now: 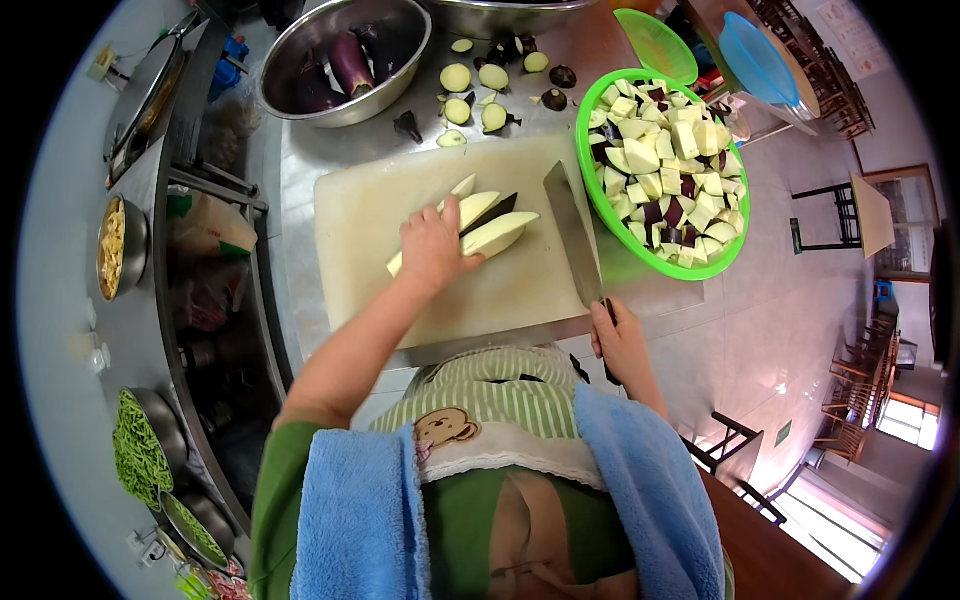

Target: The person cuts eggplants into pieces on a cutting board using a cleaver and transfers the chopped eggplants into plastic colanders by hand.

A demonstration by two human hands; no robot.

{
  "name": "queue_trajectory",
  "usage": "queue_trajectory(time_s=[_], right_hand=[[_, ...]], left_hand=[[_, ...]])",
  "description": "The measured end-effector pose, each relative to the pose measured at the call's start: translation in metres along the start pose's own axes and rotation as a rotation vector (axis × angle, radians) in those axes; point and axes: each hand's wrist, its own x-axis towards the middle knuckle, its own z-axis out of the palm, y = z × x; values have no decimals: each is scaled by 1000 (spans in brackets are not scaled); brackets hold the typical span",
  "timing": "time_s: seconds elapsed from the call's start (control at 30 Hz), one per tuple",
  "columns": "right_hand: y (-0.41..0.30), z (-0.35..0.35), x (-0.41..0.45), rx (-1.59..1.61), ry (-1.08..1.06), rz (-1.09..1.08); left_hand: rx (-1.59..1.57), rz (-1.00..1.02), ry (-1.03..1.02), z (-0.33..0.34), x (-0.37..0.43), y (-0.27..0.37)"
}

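My left hand [435, 244] rests on several long eggplant wedges [499, 232] in the middle of a white cutting board [360, 210], thumb and fingers spread over them. In my right hand [619, 337] is the handle of a cleaver [574, 232], whose blade lies along the board's right edge, apart from the wedges. A green plastic basket [589, 176] heaped with eggplant chunks [660, 172] stands to the right of the board. Cut eggplant ends [456, 78] and dark stem caps [553, 99] lie beyond the board.
Behind left, a steel bowl [300, 116] holds whole eggplants [351, 64]; another steel bowl [510, 16] stands at the back. A green plastic container [656, 45] and a blue basin [757, 60] are at the back right. Bowls of cut green vegetables [141, 442] line the left counter [150, 330].
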Motion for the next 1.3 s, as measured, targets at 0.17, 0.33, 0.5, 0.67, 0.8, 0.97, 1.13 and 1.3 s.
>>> queue_trajectory(time_s=[0.17,0.33,0.5,0.67,0.8,0.97,1.13,1.3], right_hand=[[-9,23,44,-363,73,-229],[-25,37,71,-311,-125,-258],[-27,22,74,-291,-189,-110],[-31,27,71,-313,-240,-105],[-22,22,82,-509,-161,-485],[-42,21,81,-493,-246,-331],[-39,24,74,-478,-280,-243],[-25,13,77,-368,-212,-212]], left_hand=[[-60,-173,-6,-2,-10,7],[-140,-174,15,-4,-9,-5],[-135,-117,104,0,-21,-8],[-170,-131,64,-4,-35,5],[-190,-104,89,-5,-25,-5],[-145,-106,19,-16,-16,-11],[-167,-129,49,6,-15,-14],[-206,-183,26,2,-21,1]])
